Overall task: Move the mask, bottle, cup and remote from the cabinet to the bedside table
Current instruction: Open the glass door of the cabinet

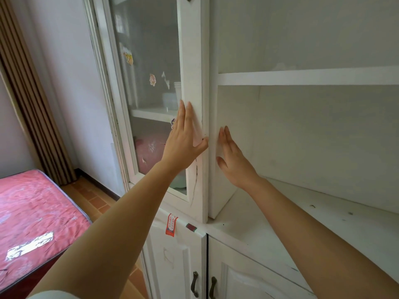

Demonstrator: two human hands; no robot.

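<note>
My left hand lies flat, fingers apart, on the white frame of the cabinet's glass door, thumb at the door's right edge. My right hand is flat and open against the white side panel of the open shelf compartment, just right of that edge. Neither hand holds anything. Behind the frosted glass I make out a stack of white cups on a shelf and a pink bundle below it. Mask, bottle and remote are not discernible.
The open shelves on the right hold nothing visible above a white counter. Lower cabinet doors with dark handles sit below. A bed with a red cover is at the left, curtains behind it.
</note>
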